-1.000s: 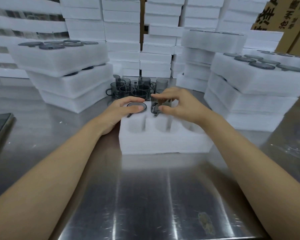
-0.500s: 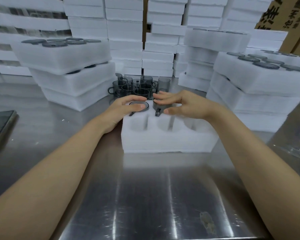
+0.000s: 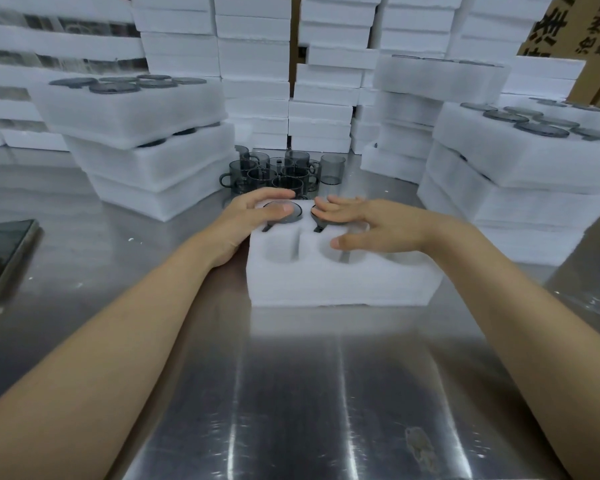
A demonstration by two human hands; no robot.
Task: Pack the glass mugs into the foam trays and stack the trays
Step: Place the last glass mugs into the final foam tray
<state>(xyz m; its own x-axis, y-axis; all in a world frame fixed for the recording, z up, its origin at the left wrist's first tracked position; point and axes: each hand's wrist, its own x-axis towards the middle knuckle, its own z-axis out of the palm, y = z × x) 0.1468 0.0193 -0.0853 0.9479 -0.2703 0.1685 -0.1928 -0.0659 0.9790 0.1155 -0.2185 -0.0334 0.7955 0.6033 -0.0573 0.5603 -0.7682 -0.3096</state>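
We press two mugs (image 3: 291, 218) into the far-left pockets of the foam tray (image 3: 340, 282), left hand (image 3: 253, 216) and right hand (image 3: 371, 223) open-fingered on top; next, we reckon, comes reaching for the loose mugs (image 3: 278, 173) just beyond.

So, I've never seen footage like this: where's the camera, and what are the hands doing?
No machine: a person wears a camera on the head, looking down at both bare hands. On the steel table sits a white foam tray with round pockets. The left hand presses a smoky grey glass mug seated in the far-left pocket; the right hand lies flat over a second mug beside it. Nothing is lifted. Loose grey mugs stand behind, stacks of filled trays either side, a dark phone at left.
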